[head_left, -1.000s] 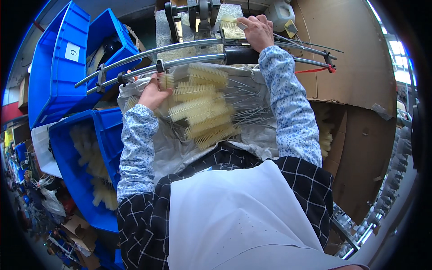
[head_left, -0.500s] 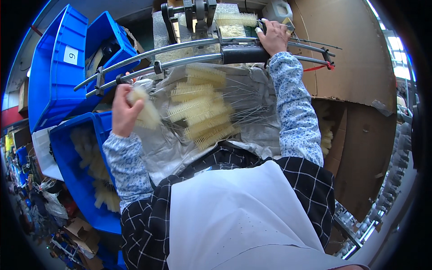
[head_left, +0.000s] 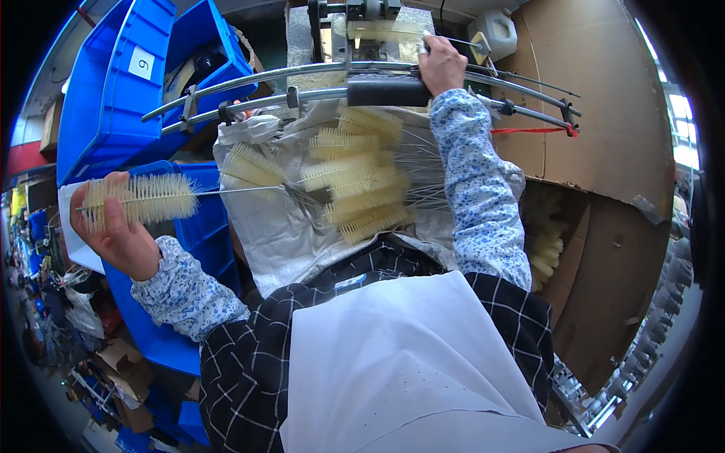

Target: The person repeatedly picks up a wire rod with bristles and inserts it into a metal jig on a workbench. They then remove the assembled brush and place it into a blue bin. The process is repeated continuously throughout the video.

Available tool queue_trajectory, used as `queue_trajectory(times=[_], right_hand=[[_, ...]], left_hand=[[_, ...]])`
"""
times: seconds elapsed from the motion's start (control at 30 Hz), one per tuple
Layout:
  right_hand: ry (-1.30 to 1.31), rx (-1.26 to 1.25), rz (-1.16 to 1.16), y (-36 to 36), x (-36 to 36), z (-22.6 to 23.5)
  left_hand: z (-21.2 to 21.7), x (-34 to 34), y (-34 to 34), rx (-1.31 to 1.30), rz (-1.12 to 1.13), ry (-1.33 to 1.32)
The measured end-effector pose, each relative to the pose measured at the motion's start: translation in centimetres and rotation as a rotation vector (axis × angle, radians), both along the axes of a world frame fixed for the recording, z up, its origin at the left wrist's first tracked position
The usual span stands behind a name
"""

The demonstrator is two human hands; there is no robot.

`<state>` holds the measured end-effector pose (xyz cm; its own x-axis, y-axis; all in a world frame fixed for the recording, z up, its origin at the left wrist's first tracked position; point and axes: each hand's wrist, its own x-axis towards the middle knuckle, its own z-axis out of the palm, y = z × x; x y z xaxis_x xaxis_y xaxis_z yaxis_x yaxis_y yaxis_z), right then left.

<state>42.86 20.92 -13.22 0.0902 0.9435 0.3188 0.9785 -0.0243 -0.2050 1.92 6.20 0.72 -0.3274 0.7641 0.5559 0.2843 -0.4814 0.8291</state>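
Note:
My left hand [head_left: 117, 230] is closed around the bristles of a cream bottle brush [head_left: 162, 198], out over the left blue bin. The brush's wire stem points right, toward the pile. My right hand [head_left: 443, 66] reaches over the two metal rails [head_left: 294, 72], beside the right end of a black sleeve [head_left: 387, 90]. Its fingers are bent near the stem of another brush [head_left: 381, 32] at the machine [head_left: 370, 10]; their exact grip is hidden. Several bottle brushes [head_left: 359, 177] lie piled on a whitish cloth [head_left: 264, 253] before me, stems mostly to the right.
Blue bins [head_left: 113, 83] stand at the left, with another blue bin [head_left: 162, 343] below my left forearm. Cardboard [head_left: 604, 106] walls the right side, with more brushes [head_left: 545, 249] inside a box there. A whitish jug [head_left: 496, 34] stands behind the rails.
My left hand has carried its brush left, away from the cloth. My right hand and the black sleeve have slid left along the rails. The view has shifted somewhat.

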Motion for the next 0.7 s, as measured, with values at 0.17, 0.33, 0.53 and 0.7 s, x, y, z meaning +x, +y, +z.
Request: queue_trajectory(times=[0.17, 0.33, 0.53, 0.7], right_hand=[[0.015, -0.102, -0.021, 0.5, -5.4, 0.4], [-0.020, -0.090, -0.020, 0.4, -7.0, 0.7], [-0.034, -0.091, -0.016, 0.3, -2.3, 0.2], [-0.105, -0.015, -0.056, -0.3, 4.7, 0.4]], left_hand=[[-0.1, 0.1, 0.2, 0.020, -0.029, -0.033], [-0.3, 2.0, 0.8, -0.002, -0.084, -0.052], [0.2, 1.4, 0.4, -0.018, -0.154, 0.036], [-0.1, 1.1, 0.4, -0.026, -0.182, -0.130]])
